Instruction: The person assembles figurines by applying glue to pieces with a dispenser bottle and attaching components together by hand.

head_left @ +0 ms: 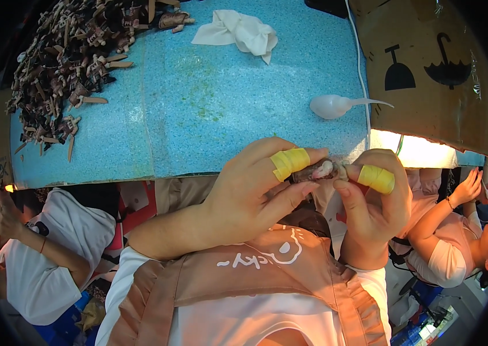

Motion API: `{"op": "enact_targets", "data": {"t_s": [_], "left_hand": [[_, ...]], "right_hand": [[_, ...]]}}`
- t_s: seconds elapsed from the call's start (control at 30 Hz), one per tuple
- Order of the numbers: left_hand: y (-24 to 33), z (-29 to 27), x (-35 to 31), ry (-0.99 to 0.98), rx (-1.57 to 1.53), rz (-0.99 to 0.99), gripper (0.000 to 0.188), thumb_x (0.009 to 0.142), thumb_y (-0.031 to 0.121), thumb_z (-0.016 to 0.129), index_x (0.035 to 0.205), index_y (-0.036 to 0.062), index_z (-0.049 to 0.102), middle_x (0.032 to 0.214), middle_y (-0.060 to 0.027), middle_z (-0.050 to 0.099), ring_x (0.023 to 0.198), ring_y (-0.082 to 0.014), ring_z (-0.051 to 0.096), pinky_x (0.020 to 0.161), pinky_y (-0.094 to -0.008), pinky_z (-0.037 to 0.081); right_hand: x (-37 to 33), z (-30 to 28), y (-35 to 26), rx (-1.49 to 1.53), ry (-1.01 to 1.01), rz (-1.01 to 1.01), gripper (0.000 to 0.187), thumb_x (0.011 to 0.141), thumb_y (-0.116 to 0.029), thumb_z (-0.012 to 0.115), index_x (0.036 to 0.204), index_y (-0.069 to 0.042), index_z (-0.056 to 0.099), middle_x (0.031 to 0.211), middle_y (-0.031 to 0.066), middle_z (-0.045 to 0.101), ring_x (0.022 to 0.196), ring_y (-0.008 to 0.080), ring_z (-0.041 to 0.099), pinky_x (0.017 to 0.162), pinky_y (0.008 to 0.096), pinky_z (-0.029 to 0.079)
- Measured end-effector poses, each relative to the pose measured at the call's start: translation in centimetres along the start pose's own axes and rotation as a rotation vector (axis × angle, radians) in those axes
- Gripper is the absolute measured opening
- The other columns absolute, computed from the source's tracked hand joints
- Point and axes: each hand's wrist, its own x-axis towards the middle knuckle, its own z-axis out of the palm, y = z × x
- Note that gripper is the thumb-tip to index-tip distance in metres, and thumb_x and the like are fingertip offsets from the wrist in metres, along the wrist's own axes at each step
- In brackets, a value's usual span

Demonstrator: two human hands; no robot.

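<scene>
At the table's near edge, my left hand [244, 190] pinches a small dark brown figurine [312, 172] with a pale pink part at its right end. Yellow tape wraps the index finger. My right hand [379, 196], with yellow tape round a finger too, closes its thumb and fingertip at that pale end. A tiny pale piece [341, 172] shows at the right fingertips; whether it is joined to the figurine I cannot tell. The fingers cover much of the figurine.
A pile of similar figurines [77, 63] fills the far left of the blue table [169, 132]. Beyond my hands lie a crumpled white cloth [238, 34] and a translucent squeeze bottle [330, 106]. A white cable [361, 63] runs beside a cardboard box [428, 109]. People sit at both sides.
</scene>
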Motion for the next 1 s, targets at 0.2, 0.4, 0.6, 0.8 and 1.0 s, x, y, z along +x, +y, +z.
{"op": "enact_targets", "data": {"t_s": [0.2,0.4,0.6,0.8,1.0], "left_hand": [[-0.1,0.0,0.4,0.007,0.116,0.11,0.037,0.076,0.003,0.065,0.112,-0.0005,0.057,0.091,-0.0117,0.058,0.075,-0.0195,0.059,0.065,-0.0265,0.046],[0.4,-0.3,0.2,-0.029,0.064,0.014,0.036,0.075,0.004,0.066,0.11,-0.0001,0.058,0.092,-0.0117,0.059,0.074,-0.0199,0.058,0.063,-0.0259,0.046],[0.2,-0.9,0.9,-0.095,0.178,0.097,0.032,0.078,0.004,0.062,0.109,-0.0007,0.057,0.097,-0.0123,0.058,0.088,-0.0179,0.056,0.073,-0.0282,0.045],[1.2,-1.3,0.6,-0.237,-0.469,-0.315,0.036,0.082,0.006,0.056,0.115,-0.0019,0.049,0.115,-0.0152,0.048,0.103,-0.02,0.05,0.087,-0.031,0.04],[0.4,-0.7,0.2,-0.109,-0.425,-0.221,0.036,0.076,0.01,0.061,0.109,-0.0009,0.052,0.114,-0.0171,0.05,0.105,-0.0224,0.05,0.089,-0.0329,0.039]], "right_hand": [[-0.4,0.1,0.9,0.031,0.043,-0.038,0.027,0.059,-0.002,0.076,0.079,-0.002,0.058,0.075,0.0083,0.058,0.064,0.0211,0.055,0.057,0.0291,0.045],[-0.1,0.0,0.3,-0.064,-0.029,-0.177,0.029,0.057,-0.005,0.078,0.079,-0.004,0.06,0.077,0.0067,0.058,0.064,0.0207,0.055,0.056,0.03,0.045],[-0.4,0.5,0.7,-0.195,0.049,-0.344,0.029,0.054,-0.009,0.079,0.079,-0.007,0.064,0.077,0.0017,0.055,0.064,0.0175,0.053,0.054,0.0286,0.041],[-0.8,1.1,1.3,-0.253,0.098,-0.48,0.03,0.052,-0.008,0.077,0.079,-0.012,0.063,0.085,0.0017,0.052,0.07,0.0173,0.052,0.056,0.0273,0.041],[-1.0,1.5,1.1,0.153,0.068,-0.174,0.027,0.061,-0.006,0.074,0.085,-0.007,0.062,0.094,0.0127,0.056,0.087,0.0307,0.055,0.072,0.0377,0.047]]}}
